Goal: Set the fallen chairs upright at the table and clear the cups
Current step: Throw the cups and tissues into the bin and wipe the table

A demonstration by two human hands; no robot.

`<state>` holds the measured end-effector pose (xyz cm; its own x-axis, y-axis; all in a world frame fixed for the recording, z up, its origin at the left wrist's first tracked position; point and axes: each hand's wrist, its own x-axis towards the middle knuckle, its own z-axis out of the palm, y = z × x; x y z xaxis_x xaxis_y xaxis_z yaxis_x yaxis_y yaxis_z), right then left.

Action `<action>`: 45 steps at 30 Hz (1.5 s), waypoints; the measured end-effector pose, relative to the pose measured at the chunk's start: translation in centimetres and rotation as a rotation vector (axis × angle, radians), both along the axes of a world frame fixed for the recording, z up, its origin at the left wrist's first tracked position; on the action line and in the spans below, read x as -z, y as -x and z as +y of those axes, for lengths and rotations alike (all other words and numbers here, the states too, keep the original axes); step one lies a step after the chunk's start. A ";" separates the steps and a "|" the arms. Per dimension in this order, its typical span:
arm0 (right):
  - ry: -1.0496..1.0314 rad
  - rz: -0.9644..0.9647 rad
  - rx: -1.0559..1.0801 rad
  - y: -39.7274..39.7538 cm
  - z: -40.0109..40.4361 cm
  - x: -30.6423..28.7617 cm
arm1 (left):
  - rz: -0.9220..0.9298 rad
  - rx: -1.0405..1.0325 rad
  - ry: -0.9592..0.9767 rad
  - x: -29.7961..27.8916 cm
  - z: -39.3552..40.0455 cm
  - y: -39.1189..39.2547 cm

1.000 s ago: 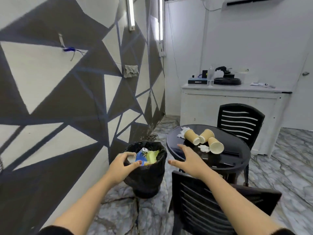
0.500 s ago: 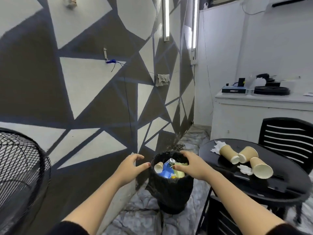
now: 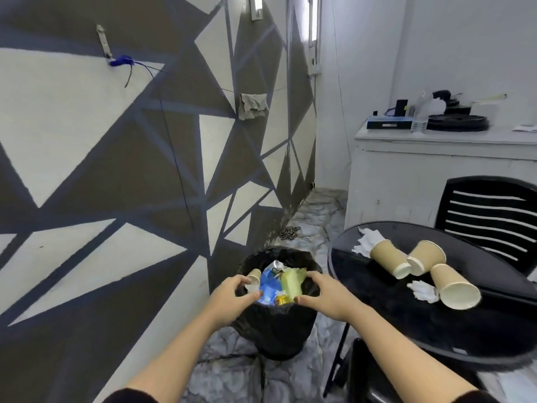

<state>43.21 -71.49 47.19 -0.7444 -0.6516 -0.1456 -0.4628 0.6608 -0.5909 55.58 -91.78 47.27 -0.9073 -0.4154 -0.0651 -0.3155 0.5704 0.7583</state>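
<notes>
Patterned wall (image 3: 116, 170); black round table (image 3: 436, 324) beside lined bin (image 3: 276, 330).

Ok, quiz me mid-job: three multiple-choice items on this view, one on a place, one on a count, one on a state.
1. Where is the bin?
A. on the table
B. on the floor between the patterned wall and the table
C. on the white counter

2. How many paper cups lie on the table?
A. one
B. three
C. five

3. How do those cups stand?
A. upright
B. stacked
C. tipped on their sides

Answers: 1 B, the bin stands on the floor left of the table. 2 B, three tan cups show on the black top. 3 C, each lies with its mouth sideways.
</notes>
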 end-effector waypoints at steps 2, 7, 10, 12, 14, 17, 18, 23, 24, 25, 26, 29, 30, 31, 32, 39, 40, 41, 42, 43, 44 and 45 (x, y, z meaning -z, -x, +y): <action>-0.044 -0.066 0.008 0.7 -0.4 2.0 | -0.043 0.018 -0.005 2.1 -0.8 1.7; -0.096 -0.235 0.091 3.5 -2.3 6.6 | -0.133 0.076 -0.043 7.1 -3.7 6.9; -0.112 -0.296 0.162 5.8 -3.8 8.6 | -0.205 0.145 -0.065 9.5 -6.3 10.7; -0.121 -0.337 0.228 7.4 -4.8 9.5 | -0.232 0.185 -0.083 10.5 -8.1 13.3; -0.130 -0.356 0.290 8.7 -5.6 10.1 | -0.252 0.228 -0.122 11.2 -9.4 15.9; -0.127 -0.381 0.399 10.3 -6.2 10.6 | -0.293 0.311 -0.150 12.4 -10.9 19.7; -0.122 -0.385 0.429 10.6 -6.1 10.7 | -0.296 0.352 -0.152 12.7 -11.1 21.0; -0.088 -0.385 0.574 11.3 -3.8 10.5 | -0.304 0.512 -0.126 13.9 -8.8 26.2; -0.064 -0.374 0.609 11.4 -3.0 10.4 | -0.301 0.548 -0.129 13.9 -7.9 27.1; -0.040 -0.355 0.646 11.5 -2.1 10.2 | -0.293 0.582 -0.131 14.0 -7.0 28.2; -0.015 -0.337 0.685 11.6 -1.2 10.1 | -0.291 0.617 -0.131 14.0 -5.9 29.2; 0.043 -0.295 0.787 12.1 1.6 9.7 | -0.267 0.744 -0.122 13.6 -2.5 31.8; 0.049 -0.283 0.816 12.2 2.5 9.5 | -0.262 0.777 -0.129 13.5 -1.3 32.5; 0.050 -0.268 0.844 12.5 3.4 9.4 | -0.255 0.805 -0.138 13.4 -0.1 33.2; 0.048 -0.246 0.874 12.9 4.3 9.3 | -0.250 0.828 -0.142 13.4 1.1 33.9; 0.047 -0.069 1.057 16.8 10.9 9.2 | -0.051 0.918 -0.062 13.1 8.5 39.6; 0.057 -0.041 1.078 17.5 11.8 9.1 | 0.016 0.921 -0.040 13.0 9.4 40.6; 0.065 -0.005 1.089 18.5 12.6 9.0 | 0.074 0.920 -0.020 12.7 10.3 41.5; 0.059 0.017 1.094 19.5 13.5 8.8 | 0.118 0.918 -0.003 12.5 11.2 42.6; 0.041 0.041 1.090 20.5 14.2 8.5 | 0.143 0.914 0.013 12.4 12.0 43.6; 0.015 0.059 1.084 21.5 14.9 8.3 | 0.154 0.912 0.030 12.3 12.7 44.6; -0.012 0.083 1.076 22.5 15.7 8.3 | 0.155 0.916 0.051 12.2 13.3 45.5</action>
<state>20.73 -55.78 38.91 -0.9333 0.3522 -0.0700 0.3262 0.7504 -0.5748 10.08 -78.46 35.06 -0.8796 0.4683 0.0833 0.3773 0.5802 0.7218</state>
